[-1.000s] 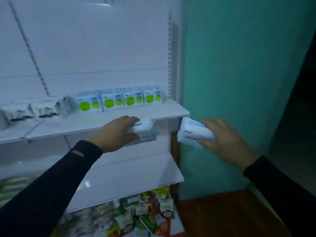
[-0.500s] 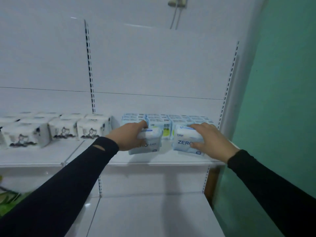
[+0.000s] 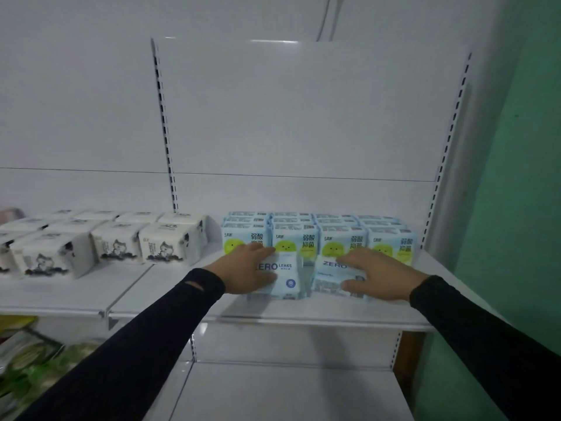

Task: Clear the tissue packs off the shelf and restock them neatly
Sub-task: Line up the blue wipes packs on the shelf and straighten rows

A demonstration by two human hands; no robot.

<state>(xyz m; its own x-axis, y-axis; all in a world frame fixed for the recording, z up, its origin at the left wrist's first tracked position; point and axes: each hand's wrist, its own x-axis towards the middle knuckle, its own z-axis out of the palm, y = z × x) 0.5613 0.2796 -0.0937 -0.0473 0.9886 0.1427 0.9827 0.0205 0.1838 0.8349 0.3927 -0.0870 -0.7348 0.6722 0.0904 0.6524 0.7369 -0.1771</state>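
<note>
Two pale-blue packs printed "ZERO" stand side by side on the white shelf (image 3: 303,311), directly in front of a row of blue-and-green tissue packs (image 3: 343,238) that is several packs deep against the back panel.

Left pack (image 3: 283,278): the left hand (image 3: 247,270) lies over its left face. The fingers are nearly straight and close together, laid along the pack's upper left edge; the thumb appears to rest at the pack's lower edge, though its contact is partly hidden.

Right pack (image 3: 332,278): the right hand (image 3: 376,273) covers its right half. The fingers are slightly spread, with the upper ones laid across the printed front and the thumb low on the pack near its base. Whether this hand actually clamps the pack or only presses on it cannot be told from this view.

Both packs rest on the shelf surface, upright, near each other with a narrow gap between them. Both forearms are in black sleeves.

Left of the blue-and-green row, on the adjoining shelf section, stand white packs with a cat drawing (image 3: 161,243). A green wall (image 3: 516,177) borders the shelving on the right. Green packaged goods (image 3: 27,360) lie on a lower level at far left.
</note>
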